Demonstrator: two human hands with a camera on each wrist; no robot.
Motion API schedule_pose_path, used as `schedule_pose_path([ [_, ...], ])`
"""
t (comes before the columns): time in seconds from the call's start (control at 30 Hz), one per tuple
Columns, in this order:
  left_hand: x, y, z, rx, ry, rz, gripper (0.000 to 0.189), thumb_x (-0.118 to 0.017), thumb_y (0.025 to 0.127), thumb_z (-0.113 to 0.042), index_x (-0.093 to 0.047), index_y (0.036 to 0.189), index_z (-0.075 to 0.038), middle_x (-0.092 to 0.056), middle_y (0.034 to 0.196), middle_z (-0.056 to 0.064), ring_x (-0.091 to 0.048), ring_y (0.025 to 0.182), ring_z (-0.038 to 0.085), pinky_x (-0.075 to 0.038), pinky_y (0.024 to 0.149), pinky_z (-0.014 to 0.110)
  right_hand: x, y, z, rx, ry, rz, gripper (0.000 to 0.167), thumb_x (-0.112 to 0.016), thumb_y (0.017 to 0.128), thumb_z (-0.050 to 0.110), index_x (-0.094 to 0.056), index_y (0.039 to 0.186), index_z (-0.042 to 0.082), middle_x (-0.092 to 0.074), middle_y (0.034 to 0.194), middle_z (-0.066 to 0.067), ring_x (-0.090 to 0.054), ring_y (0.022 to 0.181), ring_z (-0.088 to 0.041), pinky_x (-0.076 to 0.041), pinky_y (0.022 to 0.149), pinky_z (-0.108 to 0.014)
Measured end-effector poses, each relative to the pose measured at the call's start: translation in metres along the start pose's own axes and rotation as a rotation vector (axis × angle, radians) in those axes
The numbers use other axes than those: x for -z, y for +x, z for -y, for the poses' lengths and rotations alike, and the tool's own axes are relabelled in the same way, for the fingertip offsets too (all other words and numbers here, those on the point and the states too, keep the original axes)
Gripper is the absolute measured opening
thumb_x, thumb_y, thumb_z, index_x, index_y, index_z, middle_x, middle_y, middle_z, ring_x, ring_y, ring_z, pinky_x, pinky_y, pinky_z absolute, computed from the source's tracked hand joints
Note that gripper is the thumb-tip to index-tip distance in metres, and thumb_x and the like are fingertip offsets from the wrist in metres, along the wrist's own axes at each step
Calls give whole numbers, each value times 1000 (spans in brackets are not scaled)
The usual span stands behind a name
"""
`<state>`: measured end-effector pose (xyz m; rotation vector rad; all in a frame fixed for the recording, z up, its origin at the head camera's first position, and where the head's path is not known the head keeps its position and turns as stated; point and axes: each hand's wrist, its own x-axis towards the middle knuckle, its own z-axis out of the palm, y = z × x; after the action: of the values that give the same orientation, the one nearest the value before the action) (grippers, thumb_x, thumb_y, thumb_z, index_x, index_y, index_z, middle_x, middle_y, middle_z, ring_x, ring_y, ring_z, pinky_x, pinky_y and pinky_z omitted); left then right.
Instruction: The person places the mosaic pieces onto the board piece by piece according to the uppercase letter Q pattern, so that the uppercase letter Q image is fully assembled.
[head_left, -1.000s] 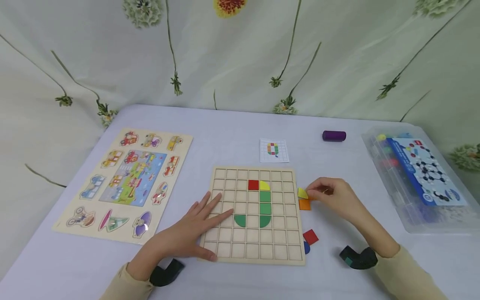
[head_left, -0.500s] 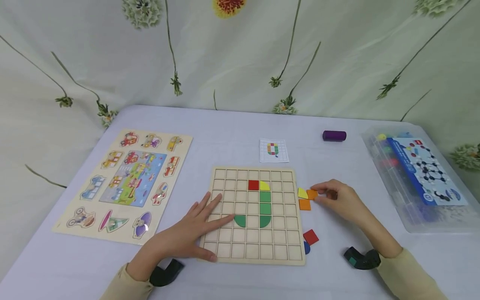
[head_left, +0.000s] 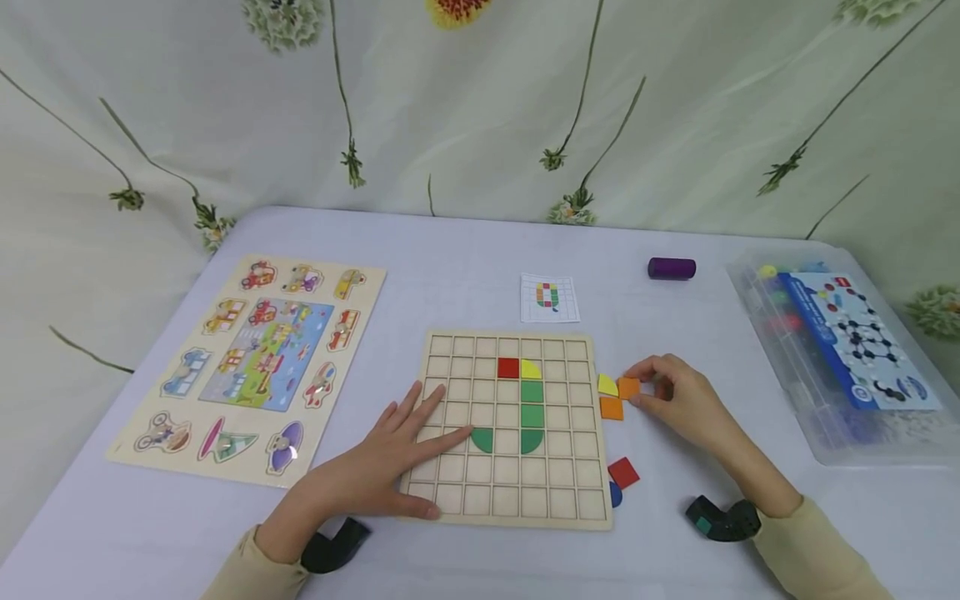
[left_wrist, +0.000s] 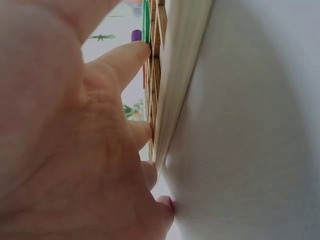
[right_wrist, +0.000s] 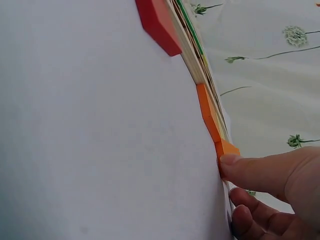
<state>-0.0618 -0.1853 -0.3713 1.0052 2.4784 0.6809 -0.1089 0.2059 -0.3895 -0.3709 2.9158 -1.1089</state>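
A wooden grid board (head_left: 450, 499) lies flat, with a red square (head_left: 507, 367), a yellow quarter-round piece (head_left: 530, 369) and several green pieces (head_left: 532, 415) in its cells. My left hand (head_left: 375, 462) rests with spread fingers on the board's left side. Right of the board, my right hand (head_left: 678, 398) pinches an orange square tile (head_left: 628, 388) between thumb and fingers; in the right wrist view the thumb presses its edge. Beside that tile lie a yellow piece (head_left: 607, 384) and another orange tile (head_left: 611, 408). Nearer the front are a red tile (head_left: 623, 472) and a blue rounded piece (head_left: 616, 495).
A pattern card (head_left: 550, 298) lies behind the board, and a purple cylinder (head_left: 672, 268) stands out to its right. On the left is a wooden picture puzzle (head_left: 247, 367). A clear plastic case (head_left: 772, 350) with a blue-edged leaflet occupies the right side.
My right hand has shifted slightly right from the yellow piece, and an orange tile now shows at its fingertips. The left hand stays on the board.
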Motion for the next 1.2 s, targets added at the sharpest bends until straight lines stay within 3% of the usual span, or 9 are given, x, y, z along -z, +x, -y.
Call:
schedule_pose_path([
  [0.37, 3, 1, -1, 3, 29, -15, 88, -75, 75, -43, -31, 148, -25, 4, 154, 16, 15, 136, 37, -2, 103, 61, 9, 4, 7, -55, 57, 10, 13, -70, 81, 1, -66, 93, 5, -62, 80, -2, -53, 71, -19, -46, 63, -23],
  [0.63, 1, 1, 0, 1, 30, -26, 87, -76, 74, -43, -32, 147, -27, 1, 154, 16, 14, 136, 38, -4, 103, 62, 10, 18, 26, -24, 260, 14, 11, -66, 86, 1, -65, 96, -2, -66, 88, -11, -64, 72, -22, -52, 68, -21],
  [0.87, -5, -1, 1, 1, 44, -35, 88, -76, 73, -45, -32, 147, -28, 2, 154, 16, 13, 136, 38, -5, 102, 63, -9, 40, 57, -31, 430, 62, 12, -63, 88, 1, -63, 98, -5, -66, 88, -13, -66, 76, -28, -53, 70, -28],
  [1.0, -3, 0, 1, 2, 32, -29, 88, -75, 74, -46, -31, 148, -29, 2, 154, 15, 14, 136, 37, -5, 102, 63, -25, 53, 74, 7, 504, 102, 10, -61, 89, -1, -63, 98, -6, -66, 88, -14, -65, 76, -30, -54, 70, -33],
  [1.2, -2, 1, 1, 1, 39, -14, 88, -72, 76, -50, -29, 148, -28, 4, 154, 16, 15, 136, 38, -4, 102, 63, -56, 62, 92, 72, 462, 165, 6, -64, 88, 5, -67, 93, 2, -67, 81, -4, -61, 71, -19, -49, 64, -28],
])
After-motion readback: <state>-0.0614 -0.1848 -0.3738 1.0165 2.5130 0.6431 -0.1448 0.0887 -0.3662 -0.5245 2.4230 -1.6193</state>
